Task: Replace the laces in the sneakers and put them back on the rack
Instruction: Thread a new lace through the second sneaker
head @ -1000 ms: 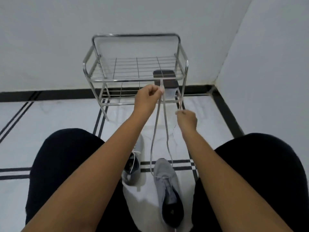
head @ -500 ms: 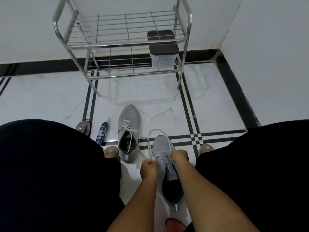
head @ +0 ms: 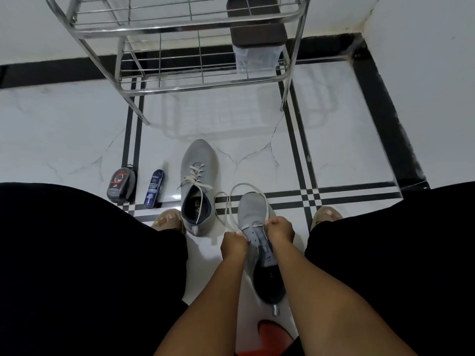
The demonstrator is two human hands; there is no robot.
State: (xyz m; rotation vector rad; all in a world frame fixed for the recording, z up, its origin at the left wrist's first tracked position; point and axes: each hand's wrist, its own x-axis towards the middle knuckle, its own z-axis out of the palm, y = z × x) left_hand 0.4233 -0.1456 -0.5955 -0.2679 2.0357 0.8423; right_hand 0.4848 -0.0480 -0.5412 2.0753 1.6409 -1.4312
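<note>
While I watch from the head cam, this is what I read off:

near sneaker (head: pixel 259 242): grey knit upper, dark lining, toe pointing away from me; sits on the floor (head: pixel 347 150) between the knees, under both hands. Only the lowest eyelets look threaded.
lace (head: pixel 240 191): pale, flat; both ends run from the hands forward, loop round past the toe and over the black tile stripe.
left hand (head: pixel 234 244): fingers curled tight, pinching one lace strand at the sneaker's left edge.
right hand (head: pixel 280 229): fingers curled, gripping the other strand over the eyelet row, touching the upper.
far sneaker (head: pixel 198 186): same grey, fully laced with a pale lace, ends loose; stands on the floor just left of and ahead of the near one, apart from it.
rack (head: pixel 180 29): chrome wire, two tiers in view, against the wall; no sneaker on it.
rack contents: one clear box (head: pixel 255 44) with a dark lid on the lower shelf, right side; I can't tell what's inside.
beside left knee: one dark round tin (head: pixel 120 185), one blue spray can (head: pixel 154 188), both lying on the floor near each other.
counts: sneakers 2, racks 1, boxes 1, tins 1, cans 1.
bottom edge: something red (head: pixel 272 337) between my forearms, can't tell what.
</note>
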